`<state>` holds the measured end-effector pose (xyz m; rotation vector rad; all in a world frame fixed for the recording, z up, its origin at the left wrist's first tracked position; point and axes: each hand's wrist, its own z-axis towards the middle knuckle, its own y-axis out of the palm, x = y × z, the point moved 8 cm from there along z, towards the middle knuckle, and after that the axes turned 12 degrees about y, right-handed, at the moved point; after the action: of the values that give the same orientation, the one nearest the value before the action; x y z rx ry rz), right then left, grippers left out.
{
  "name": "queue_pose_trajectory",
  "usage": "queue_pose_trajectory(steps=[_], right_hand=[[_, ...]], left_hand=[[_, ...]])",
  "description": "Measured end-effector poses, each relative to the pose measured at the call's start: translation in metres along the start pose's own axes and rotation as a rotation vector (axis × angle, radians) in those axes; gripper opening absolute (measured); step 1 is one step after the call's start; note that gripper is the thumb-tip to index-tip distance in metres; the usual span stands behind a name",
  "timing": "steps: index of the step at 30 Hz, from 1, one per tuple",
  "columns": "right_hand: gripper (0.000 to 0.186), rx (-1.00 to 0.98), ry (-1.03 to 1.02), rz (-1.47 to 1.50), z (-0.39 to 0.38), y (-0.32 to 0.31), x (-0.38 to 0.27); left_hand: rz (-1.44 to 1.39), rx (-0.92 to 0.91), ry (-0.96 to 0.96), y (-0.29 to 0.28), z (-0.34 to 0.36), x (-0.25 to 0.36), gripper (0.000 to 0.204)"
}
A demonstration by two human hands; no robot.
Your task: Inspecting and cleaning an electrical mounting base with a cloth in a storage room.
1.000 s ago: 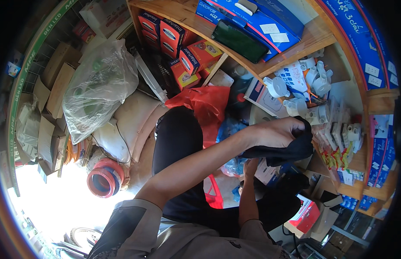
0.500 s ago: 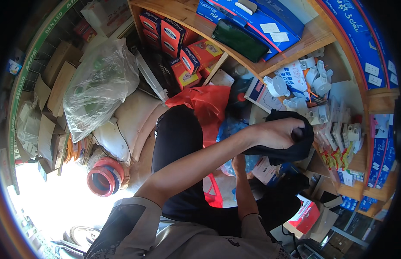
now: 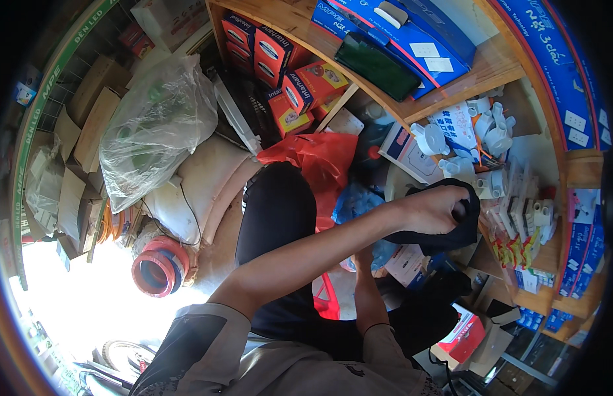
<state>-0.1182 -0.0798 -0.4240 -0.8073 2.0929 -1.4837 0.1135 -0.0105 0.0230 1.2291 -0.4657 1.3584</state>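
Observation:
My left arm crosses to the right over my raised knee. At its end my left hand (image 3: 435, 210) is closed on a black cloth (image 3: 445, 243), which hangs in folds around and below the fingers. Below that forearm my right hand (image 3: 363, 259) reaches up beside a blue plastic bag (image 3: 384, 253). The forearm covers its fingers, so their grip is hidden. A red plastic bag (image 3: 323, 168) lies just beyond my knee. White plastic fittings (image 3: 430, 138) sit on the shelf past the cloth.
A wooden shelf (image 3: 475, 86) carries a dark phone (image 3: 377, 65) and blue boxes. Red-and-blue cartons (image 3: 273, 56) stand at the far side. On the left are a clear bag (image 3: 158, 125), a pale sack (image 3: 204, 178) and red coiled rolls (image 3: 160, 267). A red stool (image 3: 326, 300) shows below me.
The whole view has shifted slightly, with the shelf and boxes a little farther right and lower. My left hand still grips the black cloth, whose folds have changed a little.

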Motion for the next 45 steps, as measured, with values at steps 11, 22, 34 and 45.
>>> queue_pose_trajectory(steps=[11, 22, 34, 45], right_hand=[[0.076, -0.118, -0.028, -0.012, 0.019, 0.052, 0.04], [0.037, 0.095, 0.121, 0.763, 0.0, -0.199, 0.004], [0.043, 0.273, 0.004, 1.226, -0.054, -0.409, 0.007], [0.04, 0.813, -0.342, 0.601, -0.111, -0.475, -0.059]], left_hand=[[0.078, -0.004, 0.04, 0.007, 0.007, 0.004, 0.03], [0.405, -0.049, -0.005, -0.014, 0.001, -0.007, 0.035], [0.95, -0.161, 0.216, 0.04, -0.003, -0.044, 0.023], [0.805, 0.103, 0.1, 0.027, -0.008, -0.015, 0.032]])
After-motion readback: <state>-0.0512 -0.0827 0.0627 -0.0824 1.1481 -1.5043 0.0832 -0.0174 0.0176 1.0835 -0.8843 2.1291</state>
